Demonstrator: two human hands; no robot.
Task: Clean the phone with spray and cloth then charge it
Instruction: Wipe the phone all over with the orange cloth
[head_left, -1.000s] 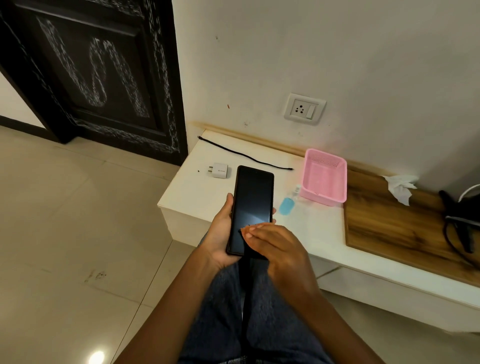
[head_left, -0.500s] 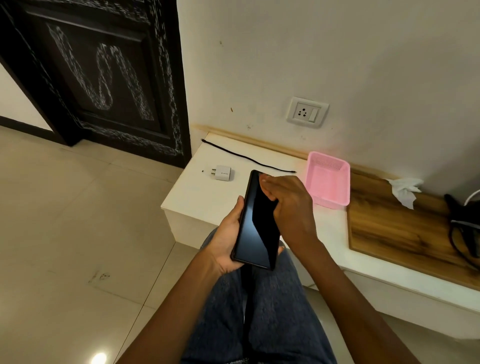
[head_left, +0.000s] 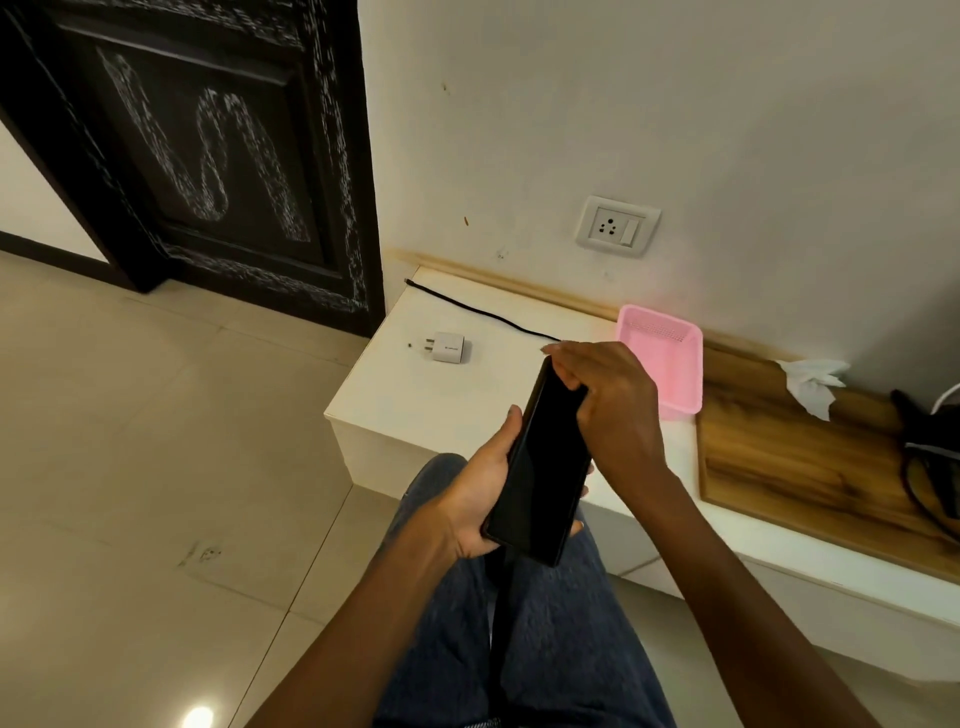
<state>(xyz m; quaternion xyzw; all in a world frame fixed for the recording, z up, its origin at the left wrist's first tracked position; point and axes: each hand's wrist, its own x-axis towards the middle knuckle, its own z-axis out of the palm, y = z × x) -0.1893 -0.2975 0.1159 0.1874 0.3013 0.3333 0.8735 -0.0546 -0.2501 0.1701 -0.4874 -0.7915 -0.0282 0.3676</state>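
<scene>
Gripping phone (head_left: 540, 462) two-handed above the lap: left hand (head_left: 478, 499) cradling its lower end, right hand (head_left: 608, 400) clamped over its top.
Charging not begun: charger (head_left: 448, 347) and cable (head_left: 483, 313) lying unplugged on white ledge (head_left: 415, 395), socket (head_left: 617, 225) vacant; cloth (head_left: 810, 382) well apart, spray out of sight.

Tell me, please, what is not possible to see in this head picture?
- Phone top edge: covered by right hand.
- Phone back: faces away, under left hand.
- Spray bottle: not visible, perhaps behind the hands.
- Black cable right end: hidden by right hand.
- Dark object: cut by right edge.
- Charger logo: too small.
</scene>
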